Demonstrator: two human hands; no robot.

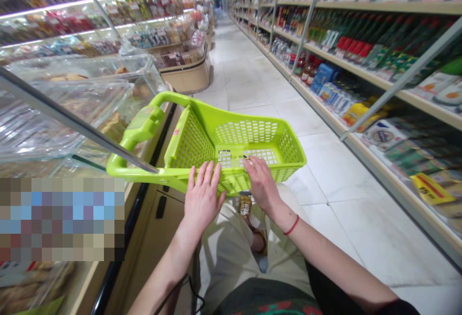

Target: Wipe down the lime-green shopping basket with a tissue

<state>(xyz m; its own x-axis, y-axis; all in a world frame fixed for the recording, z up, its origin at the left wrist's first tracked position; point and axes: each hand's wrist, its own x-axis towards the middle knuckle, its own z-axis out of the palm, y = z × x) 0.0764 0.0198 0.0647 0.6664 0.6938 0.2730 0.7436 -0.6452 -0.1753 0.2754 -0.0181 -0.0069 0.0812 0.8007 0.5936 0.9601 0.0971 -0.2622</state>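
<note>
A lime-green plastic shopping basket (202,113) with a long handle stands in front of me in a shop aisle, tilted and with nothing in it. My left hand (202,197) lies flat with fingers stretched on the basket's near rim. My right hand (260,183) rests on the same rim a little to the right, fingers extended and reaching over the edge into the basket. A red band circles my right wrist. Neither hand holds anything.
A glass-covered display counter (83,98) with food runs along the left, close to the basket's handle. Long shelves of bottles and packets (361,65) line the right side. A white tiled aisle (249,79) stretches ahead between them. My legs and sandalled feet show below the basket.
</note>
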